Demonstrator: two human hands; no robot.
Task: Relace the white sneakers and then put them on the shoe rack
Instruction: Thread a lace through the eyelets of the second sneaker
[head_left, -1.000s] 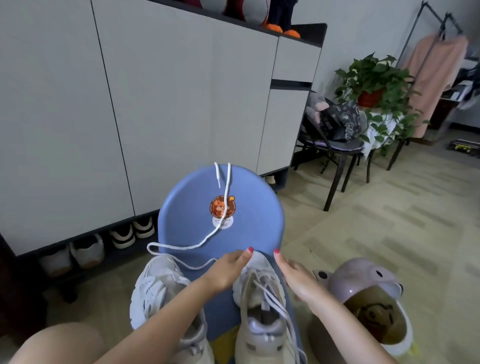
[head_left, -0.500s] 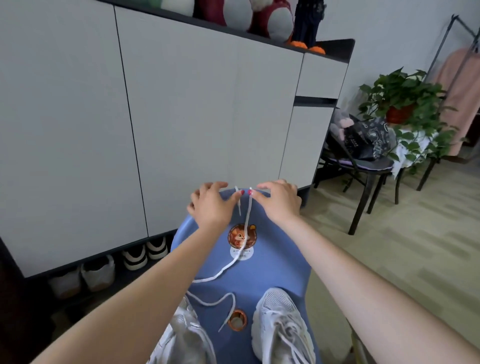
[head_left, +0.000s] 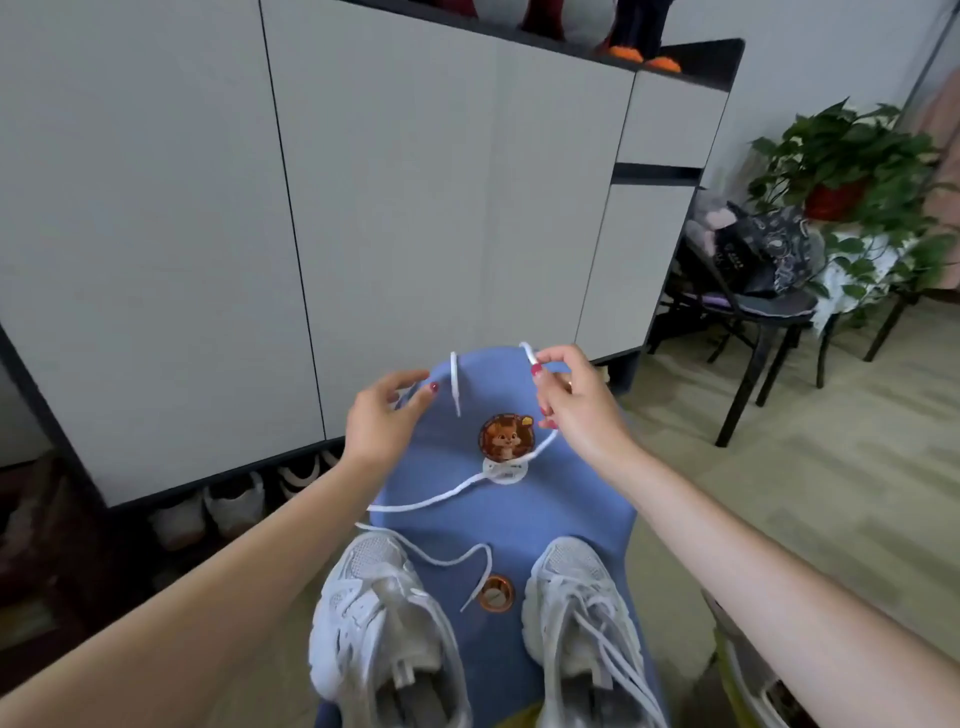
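Two white sneakers stand on a blue chair (head_left: 571, 499). The left sneaker (head_left: 384, 634) has no lace, while the right sneaker (head_left: 587, 618) is laced. A loose white shoelace (head_left: 441, 496) runs across the chair back. My right hand (head_left: 576, 410) pinches its upper end, and the tip sticks up above my fingers. A short lace end (head_left: 455, 387) hangs at the chair's top edge. Just left of it is my left hand (head_left: 382, 421), fingers curled, thumb tip close to that end. Whether it pinches the lace is unclear.
A white cabinet (head_left: 415, 208) stands behind the chair, and its open bottom shelf (head_left: 234, 509) holds several shoes. A black chair (head_left: 753, 322) with a dark bag and a potted plant (head_left: 841, 156) are at the right. A small copper ring (head_left: 496, 592) lies between the sneakers.
My hands rose from the sneakers to the chair's top edge, then drew apart. The right hand lifted one lace end to the right, and the short end shifted left.
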